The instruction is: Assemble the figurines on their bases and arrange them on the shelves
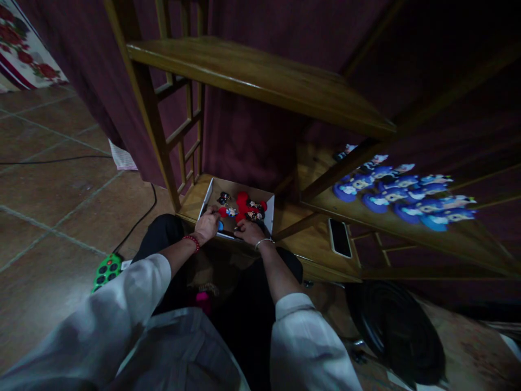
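A shallow white cardboard box (267, 194) sits on the low wooden shelf in front of my knees. Inside it lie several small figurines (254, 215), some with red bases, and one blue-and-white figurine (231, 212). My left hand (208, 224) is at the box's front left corner, its fingers closed and bent inward; what they hold is hidden. Just right of it shows a small blue disc (220, 225). At the front right part of the box, my right hand (249, 231) reaches in with fingers pinched together by something small and dark.
Several blue-based figurines (391, 195) stand in rows on a shelf at the right. A phone (340, 238) lies on the lower shelf. A wooden upper board (260, 76) overhangs the box. A green power strip (108, 270) with its cable lies on the tiled floor.
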A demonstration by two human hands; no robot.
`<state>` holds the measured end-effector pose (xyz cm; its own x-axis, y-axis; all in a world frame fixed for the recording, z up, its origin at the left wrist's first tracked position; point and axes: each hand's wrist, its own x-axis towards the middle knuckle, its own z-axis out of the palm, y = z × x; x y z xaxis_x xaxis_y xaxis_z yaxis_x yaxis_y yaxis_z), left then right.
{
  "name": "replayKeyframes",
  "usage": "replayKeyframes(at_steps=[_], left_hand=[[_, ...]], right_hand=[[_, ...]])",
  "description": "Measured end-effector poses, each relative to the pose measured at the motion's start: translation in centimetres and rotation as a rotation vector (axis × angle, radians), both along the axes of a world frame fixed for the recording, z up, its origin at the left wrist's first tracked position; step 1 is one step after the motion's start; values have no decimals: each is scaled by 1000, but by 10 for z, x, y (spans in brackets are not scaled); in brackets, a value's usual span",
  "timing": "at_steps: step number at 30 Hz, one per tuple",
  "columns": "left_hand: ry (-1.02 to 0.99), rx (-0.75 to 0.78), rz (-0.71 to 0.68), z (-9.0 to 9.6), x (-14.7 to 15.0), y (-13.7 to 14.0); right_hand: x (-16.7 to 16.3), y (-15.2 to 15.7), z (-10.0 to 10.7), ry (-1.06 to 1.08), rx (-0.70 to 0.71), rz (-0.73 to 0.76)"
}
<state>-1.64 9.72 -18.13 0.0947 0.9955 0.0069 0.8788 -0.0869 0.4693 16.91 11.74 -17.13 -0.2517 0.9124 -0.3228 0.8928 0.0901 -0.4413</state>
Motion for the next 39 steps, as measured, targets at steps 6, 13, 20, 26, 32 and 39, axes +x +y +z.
replayKeyframes(at_steps=[6,13,20,26,32,39], left_hand=[[0,-32,-23,4,0,3],[23,-78,-71,11,2,4],[27,-133,-35,12,6,2],[-23,-172,-2,9,3,7],[-87,-160,-22,7,1,9],[-127,-82,-47,6,1,6]], right_hand=[[1,6,3,80,-23,67],[-3,21,6,181,91,-1],[-22,35,0,199,287,-67],[-34,34,0,33,273,21],[-38,30,0,-50,268,-8],[-32,28,1,201,218,-121]])
